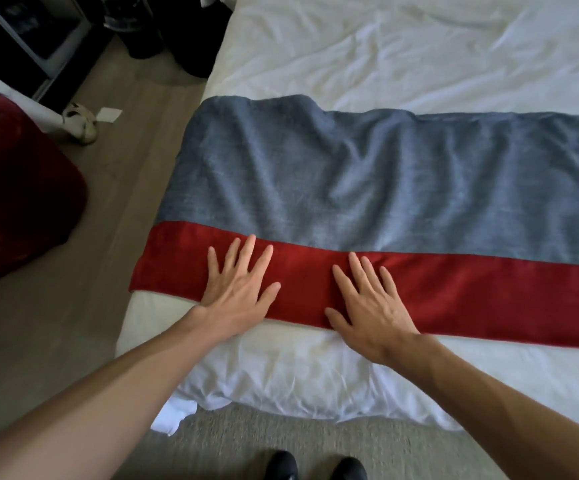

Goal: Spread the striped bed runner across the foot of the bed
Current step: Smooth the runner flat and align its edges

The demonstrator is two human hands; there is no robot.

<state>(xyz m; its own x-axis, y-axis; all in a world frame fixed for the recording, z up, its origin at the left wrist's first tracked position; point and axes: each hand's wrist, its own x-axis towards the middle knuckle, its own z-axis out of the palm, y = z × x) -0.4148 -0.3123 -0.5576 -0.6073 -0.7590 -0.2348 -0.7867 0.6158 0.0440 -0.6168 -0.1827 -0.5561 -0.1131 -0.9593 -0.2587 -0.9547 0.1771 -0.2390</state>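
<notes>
**Smoothing the runner flat at the foot of the bed**

While both palms press down on the red stripe, the striped bed runner (pixel 367 188) already lies across the foot of the bed (pixel 385 57), its grey band rumpled just beyond the fingertips. The left hand (pixel 237 289) and the right hand (pixel 371 306) are flat, fingers spread apart, gripping nothing, their heels over the near hem. To finish well, I would sweep the palms outward and away toward the grey band, pushing the wrinkles out without dragging the near hem crooked, and square the corner left of the left hand, which hangs past the mattress edge. White, creased bedding lies beneath and on the near side of the hands. Further left, past the wooden floor (pixel 114 209), sits a dark red cushion (pixel 17 195); black shoes (pixel 315 464) stand on carpet (pixel 246 438) below the wrists.
</notes>
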